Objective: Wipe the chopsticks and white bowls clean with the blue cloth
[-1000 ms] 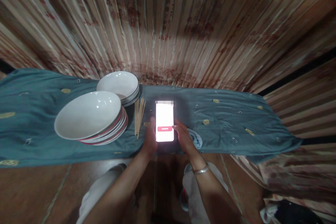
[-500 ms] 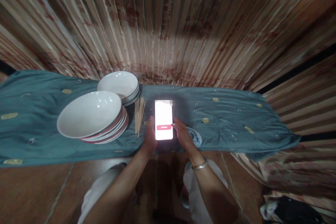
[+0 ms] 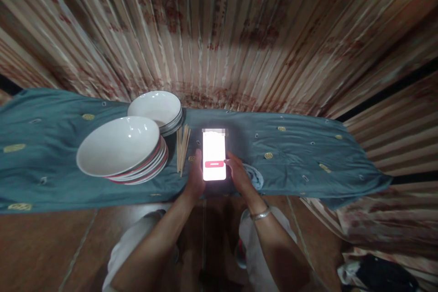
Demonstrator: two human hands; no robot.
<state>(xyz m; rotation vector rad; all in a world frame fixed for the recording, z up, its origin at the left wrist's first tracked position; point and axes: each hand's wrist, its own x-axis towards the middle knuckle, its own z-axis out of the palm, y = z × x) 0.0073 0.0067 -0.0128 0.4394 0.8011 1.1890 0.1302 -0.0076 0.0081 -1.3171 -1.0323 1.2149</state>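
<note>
A smartphone (image 3: 214, 153) with a bright white screen and a red button stands upright in the middle, above the cloth. My left hand (image 3: 195, 177) grips its left edge, thumb along the side. On the other side my right hand (image 3: 238, 174) holds the right edge, its thumb tip at the end of the red button. Fingers behind the phone are hidden. Left of it lie several wooden chopsticks (image 3: 183, 149). A large white bowl (image 3: 118, 146) sits tilted on a stack of red-rimmed plates (image 3: 150, 168). Behind them is a stack of white bowls (image 3: 155, 108).
A teal patterned cloth (image 3: 290, 159) covers the narrow table. Partly behind my right wrist lies a blue-and-white patterned item (image 3: 255, 177). Pleated curtains (image 3: 219, 32) hang behind and at the right. On the floor at lower right is a black item (image 3: 385, 273).
The view has shifted very slightly, so the tableware sits a few pixels higher. Both hands keep the same hold on the smartphone.
</note>
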